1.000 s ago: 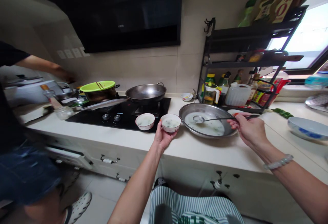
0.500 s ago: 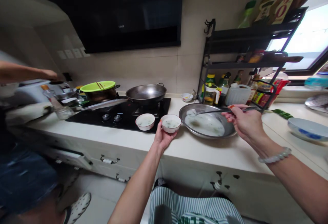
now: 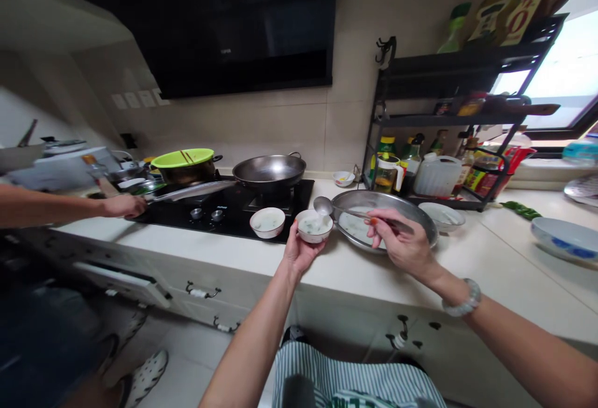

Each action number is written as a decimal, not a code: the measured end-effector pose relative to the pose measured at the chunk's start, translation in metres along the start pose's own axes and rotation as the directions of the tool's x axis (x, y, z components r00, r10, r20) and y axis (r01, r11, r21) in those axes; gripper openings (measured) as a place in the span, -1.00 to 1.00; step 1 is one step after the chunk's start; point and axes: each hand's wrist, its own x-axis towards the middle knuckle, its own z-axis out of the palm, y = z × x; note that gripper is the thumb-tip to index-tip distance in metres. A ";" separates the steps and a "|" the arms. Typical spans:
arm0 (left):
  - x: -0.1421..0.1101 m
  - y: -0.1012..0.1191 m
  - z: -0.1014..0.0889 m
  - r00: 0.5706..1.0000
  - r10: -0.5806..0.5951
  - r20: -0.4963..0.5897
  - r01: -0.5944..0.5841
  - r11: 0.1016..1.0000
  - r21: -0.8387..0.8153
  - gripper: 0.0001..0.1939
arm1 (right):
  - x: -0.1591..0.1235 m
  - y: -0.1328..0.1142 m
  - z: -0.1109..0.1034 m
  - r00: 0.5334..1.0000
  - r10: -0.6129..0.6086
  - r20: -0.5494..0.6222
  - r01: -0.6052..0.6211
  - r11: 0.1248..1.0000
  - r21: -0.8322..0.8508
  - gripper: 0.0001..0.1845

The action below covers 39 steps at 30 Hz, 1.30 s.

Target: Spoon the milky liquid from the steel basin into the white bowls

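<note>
Ladle [image 3: 322, 205] pinched in the right hand [image 3: 399, 237], tipping white liquid into the small bowl [image 3: 319, 237] the left hand [image 3: 301, 253] is cupping; big metal basin's [image 3: 405, 205] right by the right hand, btw.

My left forearm [image 3: 252, 333] extended forward from the lower edge of the view, inclined to the right. My left hand [image 3: 303, 255] was set in a cradling grip, with the thumb [image 3: 293, 231] raised on the left side. My right forearm [image 3: 518, 333] entered from the lower right and ran diagonally inward. My right hand [image 3: 404, 238] was closed in a pinch grip, fingertips directed left, positioned apart from the left hand.
</note>
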 end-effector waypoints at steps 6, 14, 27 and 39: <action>-0.001 0.000 0.002 1.000 0.008 -0.018 -0.008 1.000 0.001 -0.41 | -0.013 -0.002 0.001 0.994 -0.065 0.092 0.064 0.998 0.021 -0.83; -0.001 0.000 0.002 1.000 -0.001 -0.017 0.001 1.000 -0.015 -0.40 | 0.007 0.024 -0.007 0.823 0.444 -0.353 -0.299 0.869 0.395 -0.64; -0.002 0.000 0.006 0.998 0.015 -0.059 -0.016 1.000 -0.002 -0.46 | -0.001 0.049 -0.060 0.948 0.185 -0.258 -0.209 0.975 -0.068 -0.66; -0.001 0.000 0.004 0.999 0.015 -0.051 -0.015 1.000 0.001 -0.41 | 0.003 0.060 -0.061 0.833 0.385 -0.398 -0.400 0.915 0.048 -0.84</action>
